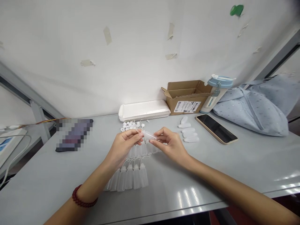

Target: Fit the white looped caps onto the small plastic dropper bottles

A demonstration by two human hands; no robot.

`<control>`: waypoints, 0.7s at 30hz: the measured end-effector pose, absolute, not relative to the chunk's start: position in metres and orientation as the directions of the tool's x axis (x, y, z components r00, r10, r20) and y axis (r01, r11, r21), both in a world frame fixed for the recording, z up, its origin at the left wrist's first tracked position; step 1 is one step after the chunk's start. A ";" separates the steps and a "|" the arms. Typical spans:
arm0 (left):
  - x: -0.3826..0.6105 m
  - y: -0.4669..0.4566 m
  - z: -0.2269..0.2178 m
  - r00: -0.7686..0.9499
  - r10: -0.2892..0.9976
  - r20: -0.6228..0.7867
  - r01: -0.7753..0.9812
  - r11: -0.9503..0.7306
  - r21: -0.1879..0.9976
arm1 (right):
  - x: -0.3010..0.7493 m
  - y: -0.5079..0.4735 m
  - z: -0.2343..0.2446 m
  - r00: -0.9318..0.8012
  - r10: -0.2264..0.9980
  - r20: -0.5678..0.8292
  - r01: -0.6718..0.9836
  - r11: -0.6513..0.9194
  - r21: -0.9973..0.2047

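A small translucent plastic bottle (149, 136) lies sideways between my two hands, above the table. My right hand (172, 144) is closed on its base end, thumb and fingers pinching the body. At the neck end, my left hand (128, 142) pinches a white cap, mostly hidden by the fingers. Beneath and in front of the hands, several capped bottles (136, 176) lie in rows, with thin loops at their tops. Behind my left hand sits a pile of loose white caps (130, 125). Several bottles without loops (190, 135) lie to the right of my right hand.
A stack of flat white boxes (145, 110) lies at the wall beside an open cardboard box (185, 103). A tumbler (214, 93), a phone (217, 128) and a light blue fabric bag (253, 109) are at the right. A blurred dark item (75, 136) lies left.
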State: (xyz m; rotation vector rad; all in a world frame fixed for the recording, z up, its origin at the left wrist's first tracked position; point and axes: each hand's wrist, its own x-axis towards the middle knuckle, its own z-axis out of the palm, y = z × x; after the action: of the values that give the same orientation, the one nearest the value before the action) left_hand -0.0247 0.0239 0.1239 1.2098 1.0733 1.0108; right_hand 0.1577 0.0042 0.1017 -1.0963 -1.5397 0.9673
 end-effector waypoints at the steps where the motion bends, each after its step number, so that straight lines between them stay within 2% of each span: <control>1: -0.025 0.024 0.124 0.227 0.969 -0.094 -0.039 0.105 0.994 | 0.158 0.003 0.102 -0.124 0.957 0.263 0.188 0.283 -0.941; 6: -0.028 0.023 0.125 0.290 0.953 -0.087 0.013 0.087 0.996 | 0.156 -0.001 0.103 -0.155 0.941 0.301 0.217 0.330 -0.919; 12: -0.031 0.020 0.130 0.340 0.940 0.030 0.126 -0.077 0.989 | 0.153 -0.007 0.106 -0.227 0.915 0.334 0.233 0.384 -0.893; 18: -0.028 0.011 0.137 0.450 0.891 0.063 0.158 -0.149 0.976 | 0.153 -0.012 0.106 -0.321 0.785 0.530 0.317 0.616 -0.721; 21: -0.026 0.008 0.135 0.402 0.913 0.066 0.199 -0.158 0.967 | 0.152 -0.012 0.104 -0.301 0.810 0.503 0.315 0.583 -0.749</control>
State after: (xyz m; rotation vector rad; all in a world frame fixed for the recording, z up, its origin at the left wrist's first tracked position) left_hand -0.0256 0.0076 0.1345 1.6246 1.0013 0.8644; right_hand 0.1520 -0.0123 0.1043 -0.9095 -1.8713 0.6599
